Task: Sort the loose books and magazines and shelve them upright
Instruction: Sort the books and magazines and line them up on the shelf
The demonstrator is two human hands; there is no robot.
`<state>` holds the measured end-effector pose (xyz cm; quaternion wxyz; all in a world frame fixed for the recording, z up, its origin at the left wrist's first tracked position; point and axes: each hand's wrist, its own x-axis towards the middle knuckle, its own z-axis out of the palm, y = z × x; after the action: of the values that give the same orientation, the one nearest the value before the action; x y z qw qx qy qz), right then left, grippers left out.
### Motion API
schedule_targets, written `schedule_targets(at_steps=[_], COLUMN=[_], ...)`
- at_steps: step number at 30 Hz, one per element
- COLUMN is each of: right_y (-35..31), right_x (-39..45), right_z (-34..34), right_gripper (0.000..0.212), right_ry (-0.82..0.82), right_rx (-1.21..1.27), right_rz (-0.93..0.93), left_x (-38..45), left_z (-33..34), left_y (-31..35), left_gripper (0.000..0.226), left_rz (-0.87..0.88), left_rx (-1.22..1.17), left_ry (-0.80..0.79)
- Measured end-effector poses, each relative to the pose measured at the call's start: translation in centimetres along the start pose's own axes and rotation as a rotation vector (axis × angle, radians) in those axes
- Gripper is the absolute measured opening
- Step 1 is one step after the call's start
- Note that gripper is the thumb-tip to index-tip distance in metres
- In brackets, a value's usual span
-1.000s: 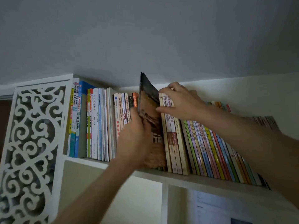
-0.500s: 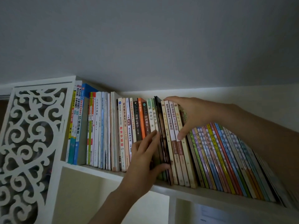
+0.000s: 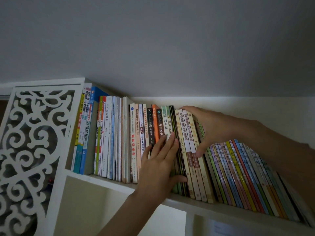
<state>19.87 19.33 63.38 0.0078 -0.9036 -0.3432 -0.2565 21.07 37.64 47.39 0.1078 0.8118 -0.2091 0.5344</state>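
A row of books stands on the top white shelf (image 3: 105, 181). My left hand (image 3: 160, 166) lies flat with straight fingers against the spines in the middle of the row, its thumb at the foot of a thin dark magazine (image 3: 172, 116) now upright between a green book and three cream books (image 3: 186, 160). My right hand (image 3: 218, 130) hooks its fingers over the tops of the cream books, thumb pressed on their spines. To the right, several thin colourful books (image 3: 238, 176) lean left.
A white carved lattice panel (image 3: 30, 142) closes the shelf's left end. Taller books (image 3: 85, 133) stand upright at the far left. Open compartments (image 3: 95, 210) lie under the shelf. The ceiling hangs close above the book tops.
The dark magazine, which stuck out tilted in my left hand, has slid into the row. My left hand opened and now pushes flat on the spines; my right hand shifted onto the cream books.
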Motion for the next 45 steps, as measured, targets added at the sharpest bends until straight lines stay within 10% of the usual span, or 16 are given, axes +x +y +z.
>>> schedule_targets(at_steps=[10,22,32,45], right_y=[-1.7,-4.0,-2.9,-1.3], right_x=[-0.9,5.4,5.2,3.5], right_z=[-0.1,-0.3,0.1,0.3], right_gripper=[0.135,0.115,0.106,0.109], right_ry=[0.057,0.074,0.101,0.060], right_rx=[-0.110,0.045,0.168,0.149], right_rz=[0.089,0.093,0.081,0.125], left_x=[0.6,8.3,5.1,1.6], left_z=[-2.8,-5.8,-3.5,-3.4], left_y=[-0.9,-3.6,-1.9,1.6], left_gripper=[0.079,0.051,0.079,0.014], left_rz=[-0.045,-0.016,-0.343,-0.364], left_rx=[-0.221,0.059,-0.467,-0.471], left_ry=[-0.006,0.170,0.336,0.523])
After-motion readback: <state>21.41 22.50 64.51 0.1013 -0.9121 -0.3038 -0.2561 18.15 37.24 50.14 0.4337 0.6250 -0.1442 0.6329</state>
